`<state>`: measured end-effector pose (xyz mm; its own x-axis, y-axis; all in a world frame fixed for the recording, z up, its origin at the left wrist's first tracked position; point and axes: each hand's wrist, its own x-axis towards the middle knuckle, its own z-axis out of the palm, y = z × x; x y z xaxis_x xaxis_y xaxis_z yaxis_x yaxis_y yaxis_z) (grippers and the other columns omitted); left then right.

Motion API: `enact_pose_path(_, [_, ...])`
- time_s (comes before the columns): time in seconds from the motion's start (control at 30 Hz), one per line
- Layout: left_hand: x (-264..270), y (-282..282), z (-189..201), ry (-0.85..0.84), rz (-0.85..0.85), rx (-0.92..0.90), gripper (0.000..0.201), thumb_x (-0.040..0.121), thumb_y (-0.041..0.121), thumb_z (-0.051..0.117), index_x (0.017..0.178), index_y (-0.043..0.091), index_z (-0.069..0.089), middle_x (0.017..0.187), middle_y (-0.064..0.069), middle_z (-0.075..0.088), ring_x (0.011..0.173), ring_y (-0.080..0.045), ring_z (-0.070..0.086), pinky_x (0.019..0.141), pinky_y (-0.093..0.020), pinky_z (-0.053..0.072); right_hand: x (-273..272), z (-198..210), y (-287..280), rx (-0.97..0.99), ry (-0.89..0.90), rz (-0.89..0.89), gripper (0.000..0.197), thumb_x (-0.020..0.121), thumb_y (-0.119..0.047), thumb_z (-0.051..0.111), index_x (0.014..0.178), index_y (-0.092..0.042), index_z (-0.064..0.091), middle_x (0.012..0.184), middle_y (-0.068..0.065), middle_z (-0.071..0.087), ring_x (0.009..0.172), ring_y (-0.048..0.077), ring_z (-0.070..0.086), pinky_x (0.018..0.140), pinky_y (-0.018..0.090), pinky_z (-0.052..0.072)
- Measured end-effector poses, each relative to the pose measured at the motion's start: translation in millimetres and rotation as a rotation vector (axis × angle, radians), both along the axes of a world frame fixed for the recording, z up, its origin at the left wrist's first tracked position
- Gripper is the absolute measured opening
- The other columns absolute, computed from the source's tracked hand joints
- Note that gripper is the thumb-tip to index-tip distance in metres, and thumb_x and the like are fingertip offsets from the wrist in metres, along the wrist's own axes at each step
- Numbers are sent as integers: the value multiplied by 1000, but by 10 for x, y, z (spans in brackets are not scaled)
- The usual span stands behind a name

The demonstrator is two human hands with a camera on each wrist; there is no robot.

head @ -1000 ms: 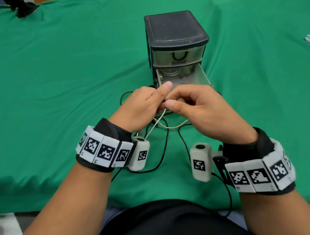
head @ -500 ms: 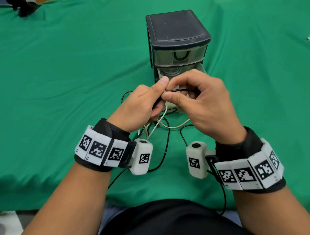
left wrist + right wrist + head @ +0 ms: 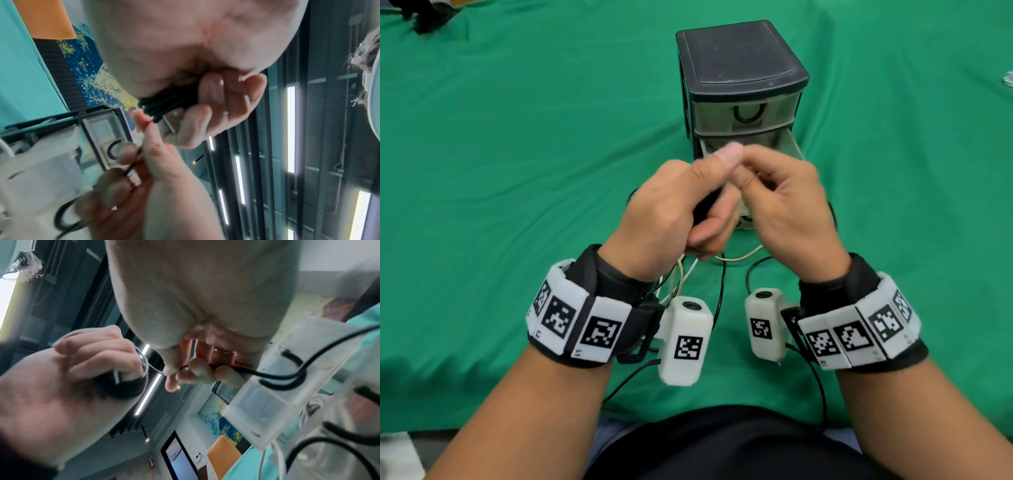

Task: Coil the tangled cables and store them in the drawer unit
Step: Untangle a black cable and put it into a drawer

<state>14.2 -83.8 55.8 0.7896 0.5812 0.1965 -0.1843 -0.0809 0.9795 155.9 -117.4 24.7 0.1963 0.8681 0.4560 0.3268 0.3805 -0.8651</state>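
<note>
Head view, left hand fingers clenching black cable coil, right hand pinching its strand.

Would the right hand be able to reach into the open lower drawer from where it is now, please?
Probably yes: the right hand hovers just before the open lower drawer, but it pinches the black cable and would carry it along.

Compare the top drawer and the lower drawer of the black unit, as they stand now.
The top drawer is pushed in flush; the lower drawer is pulled out toward the person. The top drawer's dark U-shaped handle shows fully; the lower drawer's front is mostly hidden behind the hands. Both are translucent grey plastic in the same black frame.
</note>
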Motion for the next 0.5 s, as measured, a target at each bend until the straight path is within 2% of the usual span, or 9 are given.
enact_pose_path(0.03, [1,7,31,-65,3,-21,62,98,37,30,39,19,38,36,3,34,34,-21,27,45,-36,20,-39,-29,2,-36,-22,38,17,97,-10,58,92,-23,68,82,-2,69,79,2,58,74,24,49])
enact_pose_path(0.1, [0,36,101,-207,25,-76,63,100,34,24,41,20,40,37,4,32,34,-17,28,45,-37,19,-135,-62,4,-97,-71,107,25,98,-10,56,80,-25,63,72,7,64,69,15,53,69,36,48])
enact_pose_path(0.13, [0,48,134,-268,34,-91,64,101,33,19,42,19,39,37,4,30,33,-16,25,44,-35,19,-182,-63,-1,-122,-85,127,28,99,-9,55,75,-24,60,67,6,60,65,15,48,64,34,45])
enact_pose_path(0.2, [5,52,177,-339,63,-83,64,102,32,12,44,19,37,38,7,29,34,-15,21,43,-32,20,-257,-48,-18,-157,-88,151,34,98,-6,55,71,-26,55,64,-12,51,62,-2,40,58,18,37])
enact_pose_path(0.23, [5,48,188,-357,84,-73,64,102,32,11,45,19,37,39,8,30,34,-15,21,43,-31,21,-284,-31,-28,-175,-82,161,35,98,-6,55,71,-28,55,61,-16,49,60,-4,40,58,12,34])
enact_pose_path(0.33, [-7,34,192,-396,157,-66,57,103,32,11,54,18,36,46,6,28,40,-16,23,47,-33,24,-297,9,-68,-223,-120,182,33,101,-11,54,76,-33,56,56,-28,52,59,-8,49,60,6,36])
enact_pose_path(0.4, [-25,61,195,-399,238,-34,49,103,29,14,62,16,36,52,4,28,46,-18,26,52,-35,27,-272,36,-94,-263,-182,216,23,102,-17,54,85,-23,67,61,-27,56,65,-8,53,65,8,37])
enact_pose_path(0.43, [-32,85,200,-389,287,-3,44,103,28,17,66,15,36,55,3,29,49,-17,28,55,-34,30,-255,41,-105,-279,-212,225,21,102,-19,54,89,-18,70,65,-22,57,68,-6,53,66,10,37])
enact_pose_path(0.5, [-22,127,192,-364,367,57,35,102,24,24,71,14,37,61,2,31,56,-16,32,60,-32,32,-229,65,-127,-290,-258,236,22,101,-23,55,92,-15,72,71,-11,60,69,3,51,67,18,41])
